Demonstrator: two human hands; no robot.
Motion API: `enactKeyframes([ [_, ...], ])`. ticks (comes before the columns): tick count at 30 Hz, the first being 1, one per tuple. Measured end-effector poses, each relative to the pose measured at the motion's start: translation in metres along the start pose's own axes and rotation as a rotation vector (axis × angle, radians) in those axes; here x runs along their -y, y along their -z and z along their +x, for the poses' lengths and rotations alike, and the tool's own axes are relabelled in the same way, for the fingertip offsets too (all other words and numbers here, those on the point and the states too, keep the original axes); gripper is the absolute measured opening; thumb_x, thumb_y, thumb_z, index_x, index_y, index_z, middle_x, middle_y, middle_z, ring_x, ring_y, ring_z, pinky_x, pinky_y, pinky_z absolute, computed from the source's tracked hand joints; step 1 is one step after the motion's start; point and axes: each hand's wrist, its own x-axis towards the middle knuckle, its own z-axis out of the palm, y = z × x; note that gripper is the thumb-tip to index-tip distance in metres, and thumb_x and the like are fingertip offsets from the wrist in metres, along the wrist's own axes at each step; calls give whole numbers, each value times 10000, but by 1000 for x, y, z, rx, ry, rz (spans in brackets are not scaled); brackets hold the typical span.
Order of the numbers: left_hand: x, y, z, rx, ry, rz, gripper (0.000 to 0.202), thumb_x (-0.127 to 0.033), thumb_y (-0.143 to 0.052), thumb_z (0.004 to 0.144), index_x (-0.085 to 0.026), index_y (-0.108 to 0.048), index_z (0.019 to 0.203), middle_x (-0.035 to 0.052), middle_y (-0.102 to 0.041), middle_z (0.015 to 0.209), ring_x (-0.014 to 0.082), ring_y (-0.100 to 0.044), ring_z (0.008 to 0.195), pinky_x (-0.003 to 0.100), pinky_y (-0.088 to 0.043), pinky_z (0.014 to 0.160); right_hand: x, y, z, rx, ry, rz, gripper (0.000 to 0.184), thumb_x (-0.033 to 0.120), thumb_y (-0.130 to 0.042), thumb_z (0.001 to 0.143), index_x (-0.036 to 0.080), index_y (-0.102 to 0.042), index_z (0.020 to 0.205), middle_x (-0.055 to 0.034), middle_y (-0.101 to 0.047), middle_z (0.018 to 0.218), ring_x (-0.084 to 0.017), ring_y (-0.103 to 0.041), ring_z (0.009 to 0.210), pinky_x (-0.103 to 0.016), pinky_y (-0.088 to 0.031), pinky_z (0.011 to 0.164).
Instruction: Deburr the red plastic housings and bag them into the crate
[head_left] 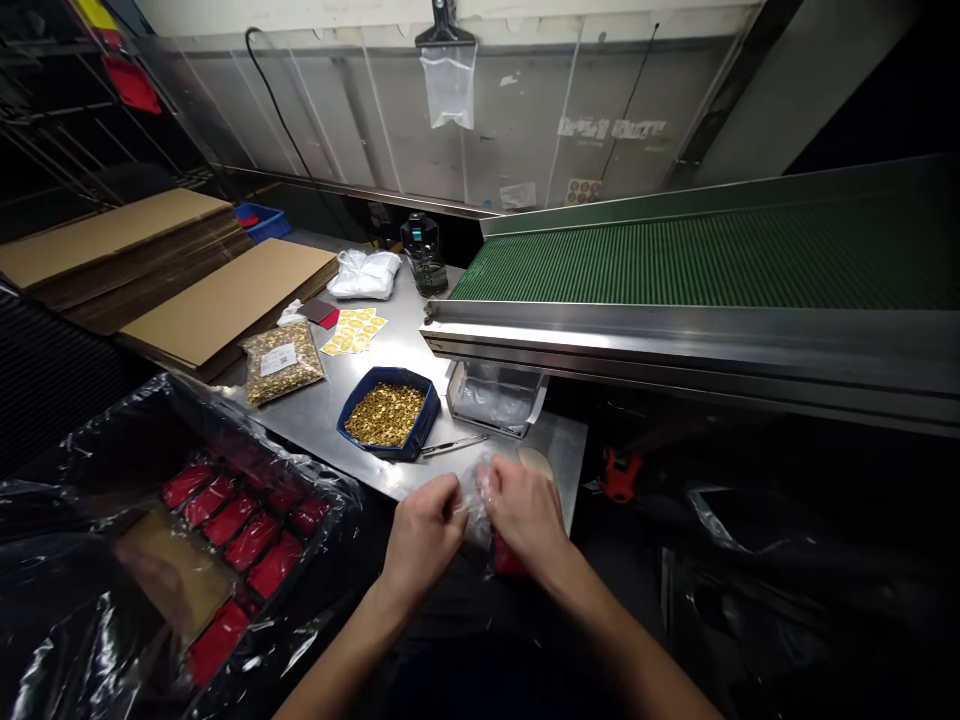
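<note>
Both of my hands are closed on a clear plastic bag [474,500] at the front edge of the metal table. My left hand [429,525] grips its left side, and my right hand [523,505] pinches the right side. Something red [510,558] shows below my right hand, partly hidden by it. Just beyond my hands lies a slim metal tool [454,446], perhaps tweezers or a knife. A blue tray [431,415] full of small gold-coloured pieces stands behind it. Right of that tray is a metal tray [534,400] with clear plastic bags inside.
A box lined with black plastic [330,480] holds several red packs [232,520] at left. Cardboard stacks [232,300], a bag of gold pieces [283,362], yellow stickers [354,330] and a bottle [424,255] stand behind. A green conveyor belt [637,260] spans the right.
</note>
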Motion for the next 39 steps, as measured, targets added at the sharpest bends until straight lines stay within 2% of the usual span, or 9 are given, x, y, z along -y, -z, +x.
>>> enactKeyframes([
  [3, 16, 0, -18, 42, 69, -50, 268, -207, -524, 826, -217, -334, 638, -36, -355, 631, 146, -348, 619, 279, -253, 613, -2, 1, 15, 59, 37, 57, 316, 346, -399, 1031, 219, -638, 868, -45, -670, 769, -213, -623, 734, -296, -350, 636],
  [5, 33, 5, -26, 94, 146, -109, 309, -302, -538, 872, -223, -332, 656, -44, -328, 636, 140, -335, 617, 261, -269, 597, -12, 4, 15, 167, 162, 125, 180, 409, -583, 952, 252, -661, 993, -6, -710, 906, -191, -658, 835, -265, -419, 696],
  [10, 75, 12, -49, 291, 342, -242, 399, -446, -708, 798, -210, -410, 680, -58, -367, 636, 121, -347, 610, 225, -277, 565, -49, -4, -16, 305, 220, 145, 821, 287, -879, 675, 234, -517, 1410, -124, -556, 1449, -331, -510, 1340, -424, -422, 1080],
  [16, 95, -4, -84, 467, 527, -401, 568, -729, -587, 817, -219, -394, 657, -76, -349, 559, 88, -312, 449, 214, -260, 433, -64, -31, -49, 247, 36, 142, 654, 186, -814, 717, 122, -545, 1310, -195, -589, 1377, -344, -524, 1322, -454, -415, 1116],
  [23, 91, -28, -91, 401, 631, -396, 647, -806, -453, 854, -216, -406, 591, -60, -374, 424, 88, -322, 355, 228, -206, 387, -99, -29, -82, 215, -232, 288, 492, 381, -640, 872, 240, -491, 1319, -118, -642, 1327, -306, -647, 1193, -444, -523, 1001],
  [28, 78, -40, -90, 409, 642, -298, 683, -824, -454, 839, -204, -432, 553, -30, -438, 423, 103, -393, 359, 227, -222, 388, -106, -18, -117, 59, -437, 849, 467, 546, -649, 862, 276, -510, 1218, -109, -717, 1176, -279, -718, 1051, -367, -597, 873],
  [31, 69, -48, -88, 470, 631, -246, 706, -827, -413, 850, -195, -462, 538, -12, -470, 425, 110, -416, 362, 225, -241, 390, -89, -16, -134, -39, -367, 839, 457, 544, -663, 864, 276, -483, 1187, -71, -744, 1040, -244, -740, 894, -306, -594, 759],
  [35, 57, -51, -85, 563, 588, -174, 721, -742, -206, 935, -203, -482, 544, 2, -472, 420, 133, -408, 343, 254, -304, 401, -72, -38, -150, 118, -66, 534, 279, 324, -613, 913, 269, -474, 1149, 4, -715, 865, -208, -719, 761, -267, -530, 662],
  [39, 44, -38, -81, 445, 406, 54, 538, -553, -324, 990, -195, -481, 620, 16, -536, 570, 166, -518, 547, 273, -320, 553, -68, -55, -153, 271, 96, 288, 311, 113, -589, 831, 242, -462, 1084, -4, -687, 846, -231, -709, 751, -278, -470, 613],
])
